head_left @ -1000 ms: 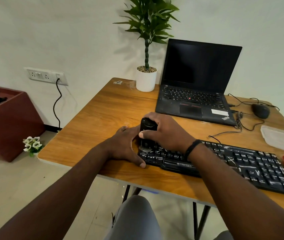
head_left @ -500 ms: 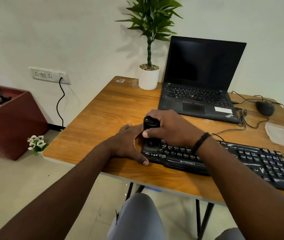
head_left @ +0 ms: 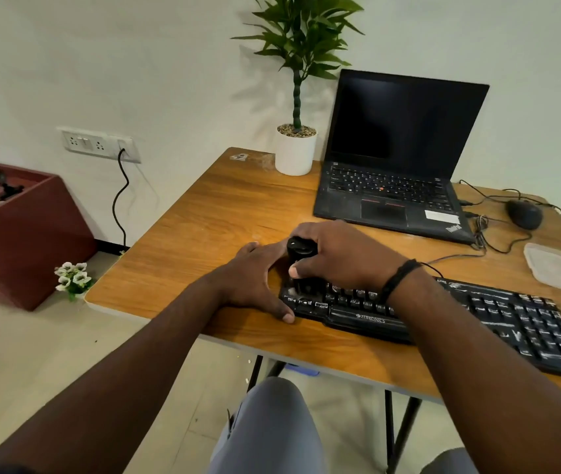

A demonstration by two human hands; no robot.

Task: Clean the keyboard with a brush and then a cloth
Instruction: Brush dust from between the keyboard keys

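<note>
The right hand (head_left: 337, 256) is gripping a stubby black brush (head_left: 298, 254) upright, fingers curled round its body, its lower end sitting on the keys at the left end of the keyboard (head_left: 443, 318), which is lying along the near edge of the table (head_left: 203, 227). The left hand (head_left: 255, 278) is resting flat and relaxed against that left end, thumb touching the front corner, bracing it. The brush is looking light and rigid, best held round its body, while the light plastic keyboard is likely to skid unless steadied.
</note>
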